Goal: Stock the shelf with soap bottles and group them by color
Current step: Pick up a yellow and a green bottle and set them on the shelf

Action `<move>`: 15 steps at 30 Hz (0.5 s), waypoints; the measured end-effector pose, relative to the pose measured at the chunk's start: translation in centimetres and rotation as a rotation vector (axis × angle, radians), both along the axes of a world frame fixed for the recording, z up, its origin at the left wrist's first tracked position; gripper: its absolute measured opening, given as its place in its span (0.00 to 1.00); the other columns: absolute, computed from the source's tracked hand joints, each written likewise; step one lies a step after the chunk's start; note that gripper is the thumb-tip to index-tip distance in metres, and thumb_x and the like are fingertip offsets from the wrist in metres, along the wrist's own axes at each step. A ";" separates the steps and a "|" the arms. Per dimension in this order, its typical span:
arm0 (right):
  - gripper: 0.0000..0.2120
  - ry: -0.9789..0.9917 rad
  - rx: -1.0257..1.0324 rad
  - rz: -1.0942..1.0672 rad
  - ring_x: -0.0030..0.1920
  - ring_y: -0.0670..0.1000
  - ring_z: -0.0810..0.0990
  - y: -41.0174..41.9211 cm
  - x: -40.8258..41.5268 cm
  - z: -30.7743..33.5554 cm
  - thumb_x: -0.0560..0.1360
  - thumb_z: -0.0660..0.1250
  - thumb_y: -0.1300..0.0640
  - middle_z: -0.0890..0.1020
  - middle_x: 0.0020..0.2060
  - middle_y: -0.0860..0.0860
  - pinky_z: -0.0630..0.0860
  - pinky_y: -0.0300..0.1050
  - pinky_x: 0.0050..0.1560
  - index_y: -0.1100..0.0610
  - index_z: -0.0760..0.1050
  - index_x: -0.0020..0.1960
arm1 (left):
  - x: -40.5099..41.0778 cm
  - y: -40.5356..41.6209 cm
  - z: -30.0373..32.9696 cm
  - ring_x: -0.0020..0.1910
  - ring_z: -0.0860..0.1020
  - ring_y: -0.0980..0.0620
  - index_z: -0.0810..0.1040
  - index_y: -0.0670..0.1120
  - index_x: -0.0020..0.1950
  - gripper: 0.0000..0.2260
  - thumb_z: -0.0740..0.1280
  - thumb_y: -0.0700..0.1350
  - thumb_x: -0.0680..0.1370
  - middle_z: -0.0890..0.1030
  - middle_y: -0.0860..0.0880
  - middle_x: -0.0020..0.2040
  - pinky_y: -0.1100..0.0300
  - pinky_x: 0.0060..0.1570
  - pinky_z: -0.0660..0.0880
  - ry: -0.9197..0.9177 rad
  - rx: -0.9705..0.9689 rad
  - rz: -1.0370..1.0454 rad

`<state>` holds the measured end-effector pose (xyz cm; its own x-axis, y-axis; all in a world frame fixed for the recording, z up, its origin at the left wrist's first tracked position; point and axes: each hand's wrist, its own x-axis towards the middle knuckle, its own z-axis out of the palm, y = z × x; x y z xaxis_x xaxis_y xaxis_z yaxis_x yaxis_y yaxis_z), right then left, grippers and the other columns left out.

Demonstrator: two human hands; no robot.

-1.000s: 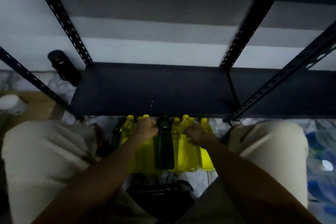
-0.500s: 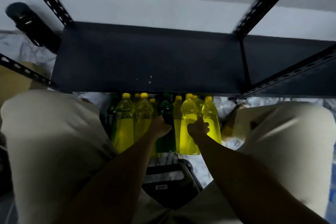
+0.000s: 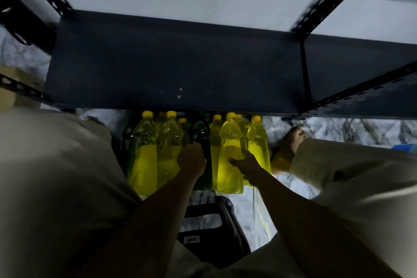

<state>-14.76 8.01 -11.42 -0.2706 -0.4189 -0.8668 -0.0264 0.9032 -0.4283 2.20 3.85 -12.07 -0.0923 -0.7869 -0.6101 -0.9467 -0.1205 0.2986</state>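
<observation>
Several yellow soap bottles stand in a tight cluster on the floor under the dark shelf board (image 3: 171, 61). A dark green bottle (image 3: 200, 133) stands in the middle of them, and another green one (image 3: 126, 140) is half hidden at the far left. My left hand (image 3: 191, 161) grips the body of the middle green bottle. My right hand (image 3: 244, 163) holds the yellow bottle (image 3: 230, 165) just right of it, fingers around its waist. More yellow bottles sit behind, partly hidden by the shelf edge.
Black perforated shelf uprights (image 3: 325, 0) rise at left and right. My knees in pale trousers (image 3: 56, 176) flank the bottles. A black bag (image 3: 209, 230) lies on the marble floor between my legs. A cardboard box (image 3: 13, 88) sits at far left.
The view has tilted down and moved closer, so the bottles look larger. Both hands slid from the bottle necks down to their bodies, the left settling on the green bottle.
</observation>
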 end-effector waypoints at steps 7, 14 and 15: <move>0.44 -0.008 0.136 0.087 0.61 0.64 0.74 1.2 -1.5 -7.6 0.59 0.79 0.50 0.72 0.64 0.60 0.75 0.63 0.58 0.59 0.64 0.69 | -0.7 0.6 -0.9 0.59 0.77 0.45 0.73 0.39 0.62 0.19 0.71 0.48 0.76 0.76 0.42 0.59 0.58 0.49 0.74 0.023 0.026 0.089; 0.40 0.066 0.160 0.095 0.65 0.65 0.69 0.4 -0.4 -5.4 0.68 0.75 0.58 0.65 0.68 0.63 0.71 0.63 0.63 0.61 0.57 0.73 | -2.5 1.3 -0.7 0.54 0.78 0.42 0.64 0.39 0.62 0.22 0.71 0.38 0.74 0.76 0.39 0.57 0.59 0.43 0.75 0.024 0.022 0.277; 0.39 0.079 0.155 0.102 0.65 0.64 0.69 0.3 -0.1 -4.5 0.70 0.75 0.58 0.65 0.68 0.63 0.71 0.62 0.64 0.62 0.57 0.73 | -2.6 1.3 -0.7 0.55 0.78 0.41 0.63 0.38 0.63 0.23 0.71 0.37 0.74 0.76 0.39 0.58 0.59 0.42 0.73 0.024 0.025 0.306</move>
